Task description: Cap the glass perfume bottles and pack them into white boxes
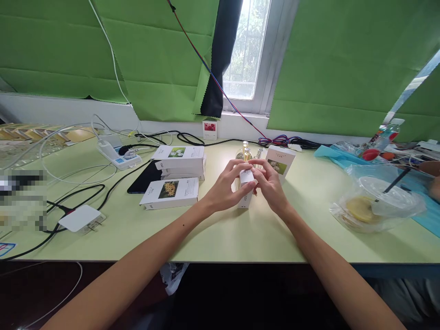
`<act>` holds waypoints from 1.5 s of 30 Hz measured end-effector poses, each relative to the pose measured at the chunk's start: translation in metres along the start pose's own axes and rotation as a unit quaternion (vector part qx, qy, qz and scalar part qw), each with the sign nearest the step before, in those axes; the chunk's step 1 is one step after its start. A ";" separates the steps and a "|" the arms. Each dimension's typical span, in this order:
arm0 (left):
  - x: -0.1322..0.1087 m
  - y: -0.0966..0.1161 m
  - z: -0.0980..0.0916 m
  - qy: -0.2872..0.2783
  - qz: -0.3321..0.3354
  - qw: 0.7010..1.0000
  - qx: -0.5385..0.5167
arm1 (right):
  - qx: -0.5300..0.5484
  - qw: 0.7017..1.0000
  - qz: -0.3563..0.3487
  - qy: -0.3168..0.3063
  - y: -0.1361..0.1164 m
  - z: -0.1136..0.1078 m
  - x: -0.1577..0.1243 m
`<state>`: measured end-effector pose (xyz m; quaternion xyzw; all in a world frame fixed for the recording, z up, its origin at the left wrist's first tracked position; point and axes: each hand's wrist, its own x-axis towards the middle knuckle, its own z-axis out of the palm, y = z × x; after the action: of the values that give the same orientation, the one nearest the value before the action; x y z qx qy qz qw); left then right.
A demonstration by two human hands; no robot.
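A white box (245, 201) stands upright on the pale green table, its narrow side facing me. My left hand (225, 187) grips its upper part, thumb in front and fingers over the top. On the right, my right hand (271, 185) has its fingers pressed together at the box's top edge, touching it. Just behind my fingertips stand several small glass bottles with gold and silver caps (245, 145). Another white box with a green-and-white picture (281, 160) stands behind my right hand.
Flat white boxes (170, 192) and a dark phone (144, 178) lie left. Beyond them are a power strip (123, 158), cables and a white charger (82, 219). A bagged plastic cup (374, 201) sits right, near blue plastic (428, 206). A small box (209, 130) stands by the wall.
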<state>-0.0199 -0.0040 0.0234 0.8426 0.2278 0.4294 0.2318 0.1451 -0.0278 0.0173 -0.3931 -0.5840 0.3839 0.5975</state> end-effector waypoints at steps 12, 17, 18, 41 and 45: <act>0.000 -0.002 0.003 0.016 -0.007 1.000 -0.005 | 0.007 1.000 0.007 -0.003 0.000 0.002 -0.001; 0.000 -0.001 0.002 0.012 -0.007 1.000 -0.010 | 0.015 1.000 0.010 -0.013 -0.001 0.002 -0.002; 0.000 -0.001 0.002 0.013 -0.007 1.000 -0.011 | 0.014 1.000 0.011 -0.014 -0.002 0.003 -0.003; -0.001 -0.004 0.003 0.013 -0.013 1.000 -0.002 | 0.019 1.000 0.005 -0.024 0.000 0.002 -0.002; -0.002 -0.004 0.004 0.016 -0.010 1.000 -0.004 | 0.019 0.999 0.010 -0.024 0.000 0.003 -0.002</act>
<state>-0.0186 -0.0028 0.0181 0.8325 0.2381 0.4415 0.2354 0.1425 -0.0301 0.0167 -0.3777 -0.5869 0.4104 0.5869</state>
